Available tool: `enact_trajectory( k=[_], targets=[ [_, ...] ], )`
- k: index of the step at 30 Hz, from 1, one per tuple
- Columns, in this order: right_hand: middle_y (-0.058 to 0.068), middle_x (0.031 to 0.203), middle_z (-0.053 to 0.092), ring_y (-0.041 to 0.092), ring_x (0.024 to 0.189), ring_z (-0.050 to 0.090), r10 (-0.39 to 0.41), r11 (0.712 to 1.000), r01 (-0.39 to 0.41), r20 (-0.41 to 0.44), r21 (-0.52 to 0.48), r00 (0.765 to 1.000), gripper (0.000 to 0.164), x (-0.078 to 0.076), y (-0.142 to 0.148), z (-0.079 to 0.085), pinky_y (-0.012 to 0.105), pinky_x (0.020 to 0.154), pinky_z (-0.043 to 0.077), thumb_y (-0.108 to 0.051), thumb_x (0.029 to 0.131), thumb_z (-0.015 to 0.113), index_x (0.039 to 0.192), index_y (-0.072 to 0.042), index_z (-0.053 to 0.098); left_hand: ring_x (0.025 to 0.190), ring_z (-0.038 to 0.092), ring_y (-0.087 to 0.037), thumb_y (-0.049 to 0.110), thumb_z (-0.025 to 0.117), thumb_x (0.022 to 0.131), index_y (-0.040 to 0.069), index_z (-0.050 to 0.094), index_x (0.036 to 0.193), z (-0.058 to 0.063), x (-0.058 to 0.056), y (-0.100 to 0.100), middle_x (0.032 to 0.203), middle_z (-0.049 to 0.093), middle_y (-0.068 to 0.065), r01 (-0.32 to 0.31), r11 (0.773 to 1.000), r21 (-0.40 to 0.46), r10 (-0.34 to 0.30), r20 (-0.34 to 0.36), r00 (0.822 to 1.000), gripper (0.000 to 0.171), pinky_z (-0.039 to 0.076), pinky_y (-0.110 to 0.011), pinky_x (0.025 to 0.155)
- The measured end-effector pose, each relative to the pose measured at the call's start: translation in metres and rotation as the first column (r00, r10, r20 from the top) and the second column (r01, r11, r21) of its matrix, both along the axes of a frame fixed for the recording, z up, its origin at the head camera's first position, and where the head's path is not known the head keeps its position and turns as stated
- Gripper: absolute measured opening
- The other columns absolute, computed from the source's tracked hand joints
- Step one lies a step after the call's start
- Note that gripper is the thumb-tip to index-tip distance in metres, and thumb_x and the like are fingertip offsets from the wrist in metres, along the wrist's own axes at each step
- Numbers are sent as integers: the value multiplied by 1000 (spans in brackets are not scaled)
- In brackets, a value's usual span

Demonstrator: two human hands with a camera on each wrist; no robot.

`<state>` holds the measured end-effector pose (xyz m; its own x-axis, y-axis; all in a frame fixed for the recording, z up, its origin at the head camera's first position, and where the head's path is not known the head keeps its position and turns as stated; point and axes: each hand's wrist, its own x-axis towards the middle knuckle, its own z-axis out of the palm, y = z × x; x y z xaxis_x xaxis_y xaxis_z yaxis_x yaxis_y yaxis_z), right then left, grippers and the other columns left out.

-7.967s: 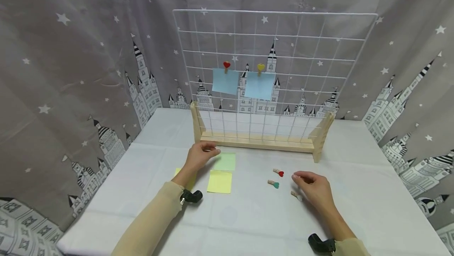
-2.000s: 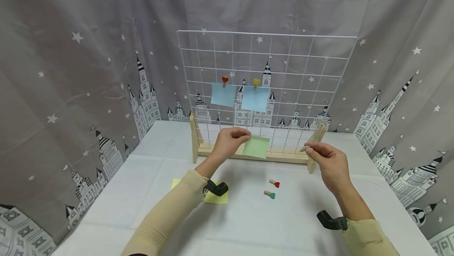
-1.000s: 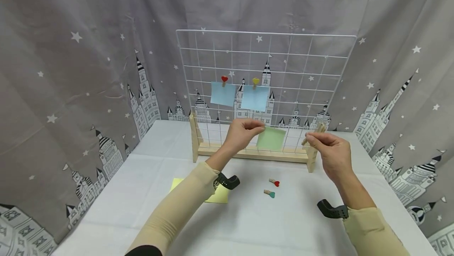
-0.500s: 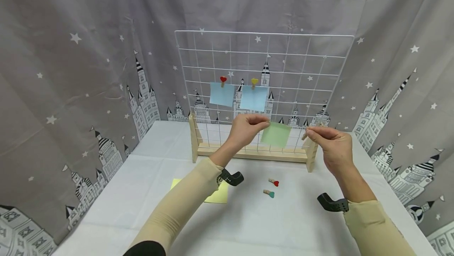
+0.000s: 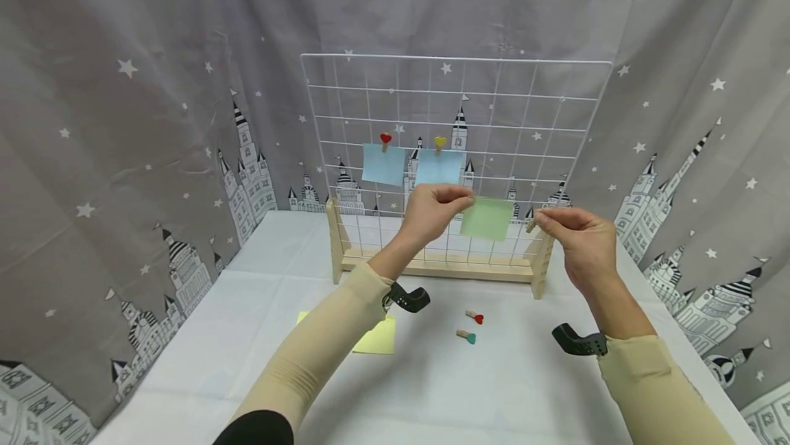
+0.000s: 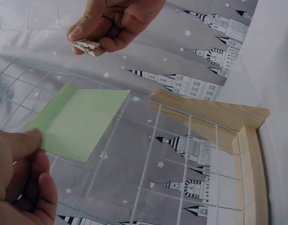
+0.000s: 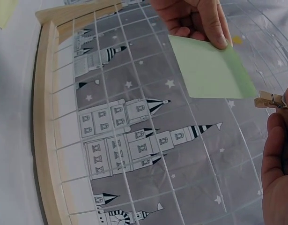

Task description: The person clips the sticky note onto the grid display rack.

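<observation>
The L hand (image 5: 435,215) pinches a light-green note (image 5: 486,219) by its left edge, thumb lying on it; the note is held up in front of the lower part of the wire grid (image 5: 457,58), and I cannot tell if it touches the wires; the R hand (image 5: 583,243) is just beside, w/ fingers closed narrowly on a small wooden clip (image 7: 271,99), which in the L wrist view is apart from the note; higher on the grid hang two blue notes, the left one (image 5: 384,164) under a red heart clip (image 5: 385,138), the right one (image 5: 439,167) under a yellow heart clip (image 5: 440,142); on the white table (image 5: 506,383), near each other, lie a red-heart clip (image 5: 475,317) & a green-heart clip (image 5: 466,337); a yellow note (image 5: 376,338) lies there too, partly hidden by the L arm; the grid stands in a wooden base (image 5: 444,268).
</observation>
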<state>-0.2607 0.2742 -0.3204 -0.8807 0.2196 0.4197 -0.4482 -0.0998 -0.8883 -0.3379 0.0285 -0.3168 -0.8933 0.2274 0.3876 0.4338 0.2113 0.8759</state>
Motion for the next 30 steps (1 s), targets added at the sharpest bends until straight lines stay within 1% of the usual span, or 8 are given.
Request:
enact_trajectory(
  k=[3,8,15,21,25,27,30],
  targets=[
    [-8,84,80,8,91,72,-3,1000,3,-16,1,1000,15,-2,0,4,19,86,54,10,87,76,96,0,81,94,73,-9,26,77,94,19,82,105,6,-1,2,103,80,3,-3,1000,17,3,-12,1000,14,58,-24,79],
    [-6,83,80,8,85,74,5,1000,-5,-55,-9,998,15,-6,-1,11,18,83,57,12,86,75,94,1,81,91,73,-7,27,79,93,20,83,103,16,-4,7,101,80,4,-22,1000,22,22,-4,1000,13,58,-24,78],
    [-3,81,80,8,80,76,21,998,-27,-90,-58,996,19,-14,-3,19,19,79,60,16,84,75,88,-1,81,86,74,-8,27,79,93,23,82,104,23,-6,14,101,80,7,-43,999,21,42,15,999,12,58,-25,74],
    [-2,78,79,8,76,76,9,995,-19,-104,-98,995,24,-23,-4,30,19,74,59,19,83,74,83,-4,82,79,74,-9,24,78,94,19,82,105,29,-9,23,99,80,4,-38,999,29,37,11,999,13,57,-23,69],
    [-1,77,79,9,74,76,8,994,-20,-115,-105,993,23,-30,-4,36,20,74,60,19,82,75,82,-4,81,75,73,-11,24,77,94,19,82,106,32,-12,27,98,80,5,-45,998,33,45,14,999,13,51,-21,59],
    [-1,77,79,9,74,76,9,994,-23,-124,-110,992,23,-34,-4,38,20,73,60,19,82,75,82,-3,81,73,72,-12,24,77,94,19,82,107,33,-12,29,98,80,6,-50,998,35,49,15,999,14,44,-22,53],
    [-1,77,79,9,73,76,6,994,-21,-131,-111,991,24,-38,-3,41,20,72,60,19,81,75,81,-3,81,72,72,-13,24,77,95,19,82,107,35,-14,32,99,80,7,-58,998,34,57,16,998,14,37,-22,47]
  ],
)
